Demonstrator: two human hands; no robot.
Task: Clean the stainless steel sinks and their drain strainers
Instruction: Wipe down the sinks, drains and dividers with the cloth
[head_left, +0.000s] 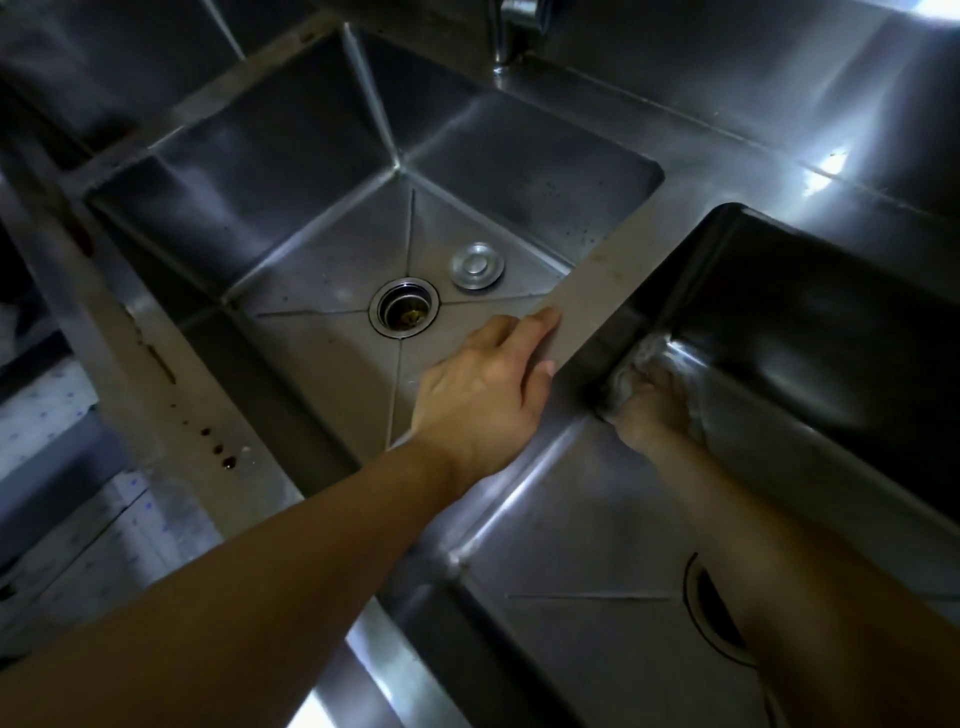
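Two stainless steel sinks lie side by side. The left sink (311, 223) has a round drain (404, 309) with brownish debris in it, and a metal drain stopper (476, 265) lies on the sink floor just right of the drain. My left hand (488, 387) grips the divider rim (592, 291) between the sinks, thumb on the right side. Inside the right sink (582, 525), my right hand (649, 410) holds a grey scrubbing pad (631, 364) pressed into the far left corner. The right sink's drain (714, 608) is partly hidden by my right forearm.
A faucet base (511, 31) stands at the back between the sinks. The front rim (171, 374) of the left sink carries dark reddish drips and stains. A steel backsplash (779, 78) runs behind. Lower left shows a white speckled surface (47, 410).
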